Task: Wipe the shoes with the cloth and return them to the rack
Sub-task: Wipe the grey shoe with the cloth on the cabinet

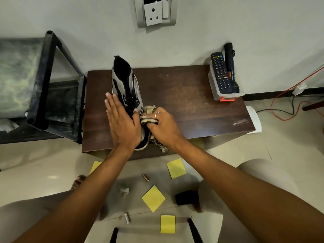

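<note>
Left hand flat on shoe, right hand gripping cloth, remote lettering unreadable

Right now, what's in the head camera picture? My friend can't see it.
On a dark wooden table, a person's left hand lies flat against a grey and black shoe while the right hand grips a checked cloth pressed to its side. A black rack stands left of the table; yellow notes lie on the floor.

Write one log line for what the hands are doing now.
step: wiping | left hand: flat on shoe | right hand: grips cloth against shoe | place: table
</note>
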`<state>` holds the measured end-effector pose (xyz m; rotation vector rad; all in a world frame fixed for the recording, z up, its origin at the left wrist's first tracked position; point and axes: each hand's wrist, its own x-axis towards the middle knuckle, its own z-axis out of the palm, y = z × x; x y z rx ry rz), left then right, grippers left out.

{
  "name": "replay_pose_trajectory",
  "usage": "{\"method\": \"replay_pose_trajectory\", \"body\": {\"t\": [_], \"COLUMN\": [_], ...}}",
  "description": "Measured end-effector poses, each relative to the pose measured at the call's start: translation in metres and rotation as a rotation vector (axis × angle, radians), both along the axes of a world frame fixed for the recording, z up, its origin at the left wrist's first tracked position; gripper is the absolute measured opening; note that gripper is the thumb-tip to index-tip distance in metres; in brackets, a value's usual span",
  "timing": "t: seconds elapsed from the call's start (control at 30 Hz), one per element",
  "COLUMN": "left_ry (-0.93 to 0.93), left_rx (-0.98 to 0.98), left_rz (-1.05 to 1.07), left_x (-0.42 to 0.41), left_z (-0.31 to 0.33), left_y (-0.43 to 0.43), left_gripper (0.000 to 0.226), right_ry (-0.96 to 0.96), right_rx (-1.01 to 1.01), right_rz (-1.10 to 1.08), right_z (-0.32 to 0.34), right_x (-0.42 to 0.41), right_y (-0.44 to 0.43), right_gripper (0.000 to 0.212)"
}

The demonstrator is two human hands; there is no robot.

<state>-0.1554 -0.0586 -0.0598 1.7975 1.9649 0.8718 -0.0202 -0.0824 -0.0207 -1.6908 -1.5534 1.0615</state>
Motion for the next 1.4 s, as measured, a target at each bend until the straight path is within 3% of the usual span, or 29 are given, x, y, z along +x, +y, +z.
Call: {"method": "replay_pose_trajectory", "body": {"t": [0.07, 0.17, 0.27, 0.37, 0.6, 0.8, 0.9, 1.07, 1.17, 1.23, 1.3, 1.4], "left_ry": [-0.012, -0.043, -0.213, -0.327, -0.44, -0.372, -0.347, -0.355, -0.368, -0.365, -0.368, -0.353], "left_rx": [0.068, 0.125, -0.015, -0.196, -0.114, -0.093, -0.106, -0.154, -0.166, -0.181, -0.187, -0.18], "left_rz": [-0.033, -0.103, -0.021, 0.055, 0.106, 0.091, 0.047, 0.0, 0.011, 0.03, 0.031, 0.032], "left_x": [0.002, 0.005, 0.01, 0.011, 0.004, 0.01, 0.005, -0.004, -0.004, -0.004, -0.003, -0.005], "left_z": [0.003, 0.008, 0.026, 0.039, 0.029, 0.027, 0.026, 0.029, 0.029, 0.031, 0.032, 0.031], "left_y": [-0.001, -0.002, 0.004, 0.012, 0.012, 0.014, 0.016, 0.015, 0.015, 0.016, 0.016, 0.017], "left_gripper": [0.077, 0.081, 0.097, 0.103, 0.067, 0.075, 0.083, 0.07, 0.062, 0.058, 0.056, 0.055], "right_ry": [-0.039, -0.082, -0.022, -0.046, -0.044, -0.122, -0.116, -0.105, -0.045, 0.018, 0.015, -0.068], "right_rx": [-0.052, -0.124, -0.025, 0.015, 0.093, 0.197, 0.174, -0.008, -0.013, 0.122, 0.198, 0.16], "right_rz": [0.039, 0.091, -0.063, -0.001, 0.101, 0.261, 0.296, 0.392, 0.252, 0.082, 0.025, 0.098], "right_z": [0.008, 0.016, 0.018, 0.01, -0.002, -0.004, 0.0, 0.01, 0.014, 0.014, 0.008, -0.004], "right_x": [0.007, 0.02, 0.024, 0.014, -0.004, 0.005, 0.012, 0.023, 0.029, 0.026, 0.019, 0.004], "right_y": [-0.001, 0.008, 0.025, 0.035, 0.034, 0.026, 0.022, 0.019, 0.027, 0.034, 0.039, 0.038], "right_gripper": [0.015, 0.035, 0.01, 0.03, 0.053, 0.039, 0.023, 0.015, 0.025, 0.014, 0.033, 0.054]}}
